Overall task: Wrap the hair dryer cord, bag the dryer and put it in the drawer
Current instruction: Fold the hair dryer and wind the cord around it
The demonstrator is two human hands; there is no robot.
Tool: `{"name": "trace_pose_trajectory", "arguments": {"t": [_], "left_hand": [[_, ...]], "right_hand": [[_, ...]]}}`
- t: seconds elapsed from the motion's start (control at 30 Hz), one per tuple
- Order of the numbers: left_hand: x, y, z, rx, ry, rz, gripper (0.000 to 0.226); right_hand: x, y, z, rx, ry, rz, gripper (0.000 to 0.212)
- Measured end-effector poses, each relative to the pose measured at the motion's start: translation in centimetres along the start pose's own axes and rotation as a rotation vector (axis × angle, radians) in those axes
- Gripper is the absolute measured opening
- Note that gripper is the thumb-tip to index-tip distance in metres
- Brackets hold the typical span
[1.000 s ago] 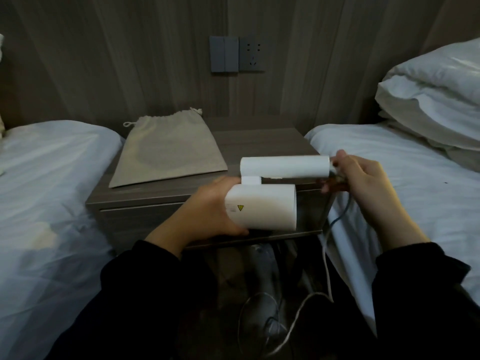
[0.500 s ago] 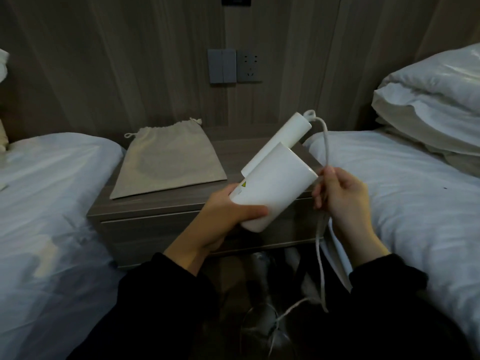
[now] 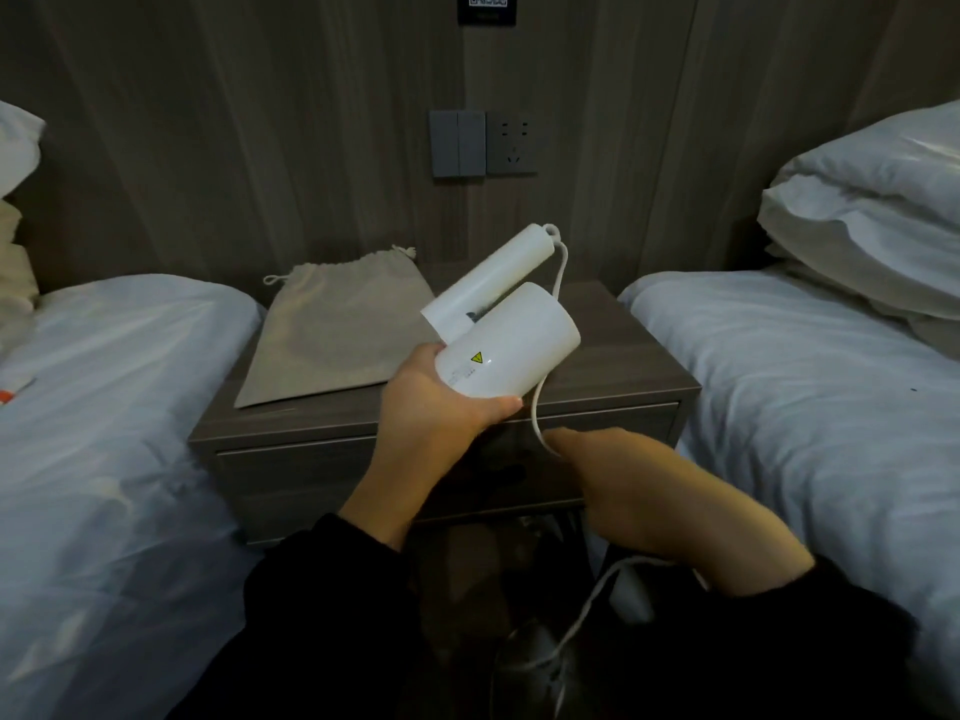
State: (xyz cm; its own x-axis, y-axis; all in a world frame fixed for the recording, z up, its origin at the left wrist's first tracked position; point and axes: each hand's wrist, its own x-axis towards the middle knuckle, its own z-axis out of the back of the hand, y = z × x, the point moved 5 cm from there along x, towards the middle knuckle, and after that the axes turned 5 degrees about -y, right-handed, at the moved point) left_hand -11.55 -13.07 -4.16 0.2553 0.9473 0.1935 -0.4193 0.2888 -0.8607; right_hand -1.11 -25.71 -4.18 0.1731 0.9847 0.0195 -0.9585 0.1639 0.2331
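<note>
A white folded hair dryer [image 3: 506,340] is held up over the nightstand [image 3: 623,376], tilted with its handle pointing up and back. My left hand [image 3: 441,402] grips the barrel's near end. The white cord [image 3: 537,407] leaves the handle tip, runs down the dryer's right side and into my right hand [image 3: 639,491], which holds it low in front of the drawer [image 3: 291,470]; below the hand the cord hangs toward the floor. A beige drawstring bag [image 3: 332,330] lies flat on the nightstand's left half. The drawer is closed.
Beds with white sheets flank the nightstand, one on the left [image 3: 104,407] and one on the right [image 3: 805,381] with stacked pillows [image 3: 872,226]. A switch and socket panel [image 3: 483,142] is on the wood wall behind. The floor below is dark.
My right hand has dropped from beside the dryer's barrel to below it, drawing the cord down along the dryer's right side. The dryer stayed tilted in my left hand.
</note>
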Motion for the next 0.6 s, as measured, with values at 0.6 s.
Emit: {"name": "trace_pose_trajectory", "arguments": {"t": [0.6], "left_hand": [[-2.2, -1.1, -1.5, 0.463, 0.346, -0.777, 0.075]], "right_hand": [[-1.3, -4.0, 5.7, 0.255, -0.406, -0.005, 0.027]]}}
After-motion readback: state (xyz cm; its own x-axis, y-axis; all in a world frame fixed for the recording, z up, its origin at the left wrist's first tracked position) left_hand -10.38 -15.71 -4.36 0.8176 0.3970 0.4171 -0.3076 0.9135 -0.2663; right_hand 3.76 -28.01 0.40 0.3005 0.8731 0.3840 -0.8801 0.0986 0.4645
